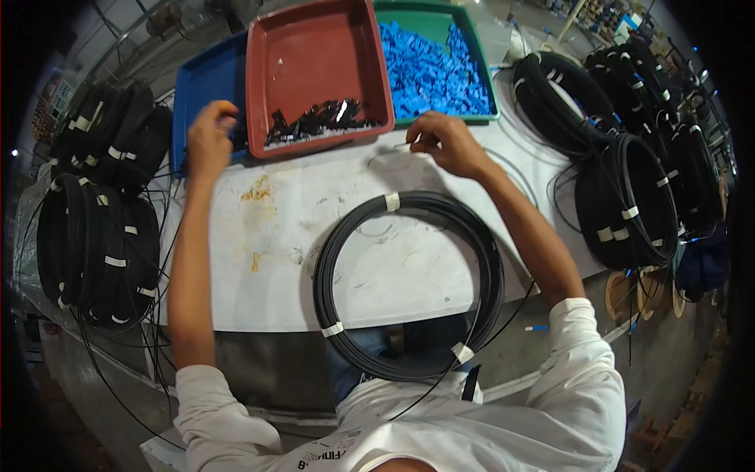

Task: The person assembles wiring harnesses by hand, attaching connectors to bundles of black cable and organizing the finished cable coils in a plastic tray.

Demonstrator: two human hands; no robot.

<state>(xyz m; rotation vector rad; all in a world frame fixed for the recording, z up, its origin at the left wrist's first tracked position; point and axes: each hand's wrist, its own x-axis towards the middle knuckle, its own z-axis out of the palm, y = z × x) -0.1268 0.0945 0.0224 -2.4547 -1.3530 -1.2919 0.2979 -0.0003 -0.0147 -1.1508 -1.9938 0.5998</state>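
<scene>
Your left hand [209, 138], at ten o'clock, is closed around small black parts at the left edge of the red tray [314, 47], where a row of black connector pieces [318, 119] lies along the near wall. Your right hand [444, 141], at one o'clock, pinches the thin end of a cable [385, 153] just short of the green tray [429, 23] of blue clips [432, 71]. The taped black cable coil [409, 287] lies on the white bench [259, 267] at six o'clock, overhanging its near edge.

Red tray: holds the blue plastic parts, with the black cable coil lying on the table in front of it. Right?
Not quite. In the head view the red tray holds small black parts; the blue plastic parts sit in the green tray. The black cable coil does lie in front.
</scene>
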